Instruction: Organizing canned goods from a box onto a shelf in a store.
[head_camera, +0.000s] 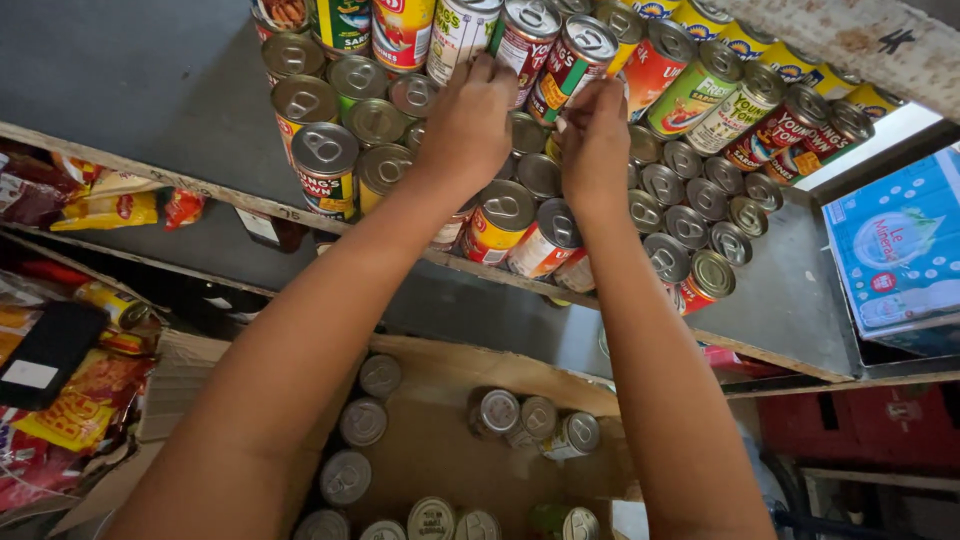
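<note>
Many pull-tab tin cans with coloured labels stand packed on a grey shelf (790, 290). My left hand (470, 125) reaches into the stack, fingers closed around a can (460, 35) with a pale label in the upper row. My right hand (595, 140) is beside it, fingers curled over a red-and-green labelled can (572, 55). Both arms stretch up from the bottom of the view. Below them an open cardboard box (440, 450) holds several more silver-topped cans (362, 422).
Snack packets (105, 205) lie on lower shelves at the left. A blue-and-white pack of tissue (895, 250) sits at the right of the shelf. A red crate (860, 425) stands lower right. A dark flat object (45, 355) lies at left.
</note>
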